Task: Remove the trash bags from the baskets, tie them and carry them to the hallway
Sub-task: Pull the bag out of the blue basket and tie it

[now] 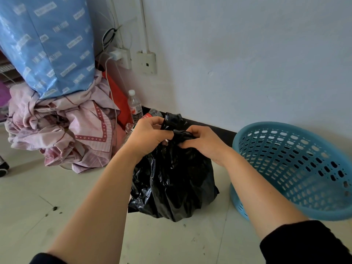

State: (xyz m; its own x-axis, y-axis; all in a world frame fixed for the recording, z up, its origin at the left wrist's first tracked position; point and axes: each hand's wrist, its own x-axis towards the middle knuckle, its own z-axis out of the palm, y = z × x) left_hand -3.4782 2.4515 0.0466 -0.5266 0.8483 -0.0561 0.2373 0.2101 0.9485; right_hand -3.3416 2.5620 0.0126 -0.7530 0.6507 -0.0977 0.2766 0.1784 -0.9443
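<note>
- Pale floor along a white wall is carrying everything, and it's looking a bit scuffed, with a few dark specks on it.
- Black trash bag is sitting on that floor, already out of the blue basket, which is lying tipped just to its right with no liner showing.
- Left hand and right hand are both curling tight round the bag's gathered neck, pinching the twisted plastic.
- I'm guessing the knot is only getting worked now, so tying is underway, and carrying it to the hallway is left to do. No other baskets are showing.
- Further out, a water bottle is standing by the wall behind the bag, and pink bedding is slumping on the left under a big blue bundle.
</note>
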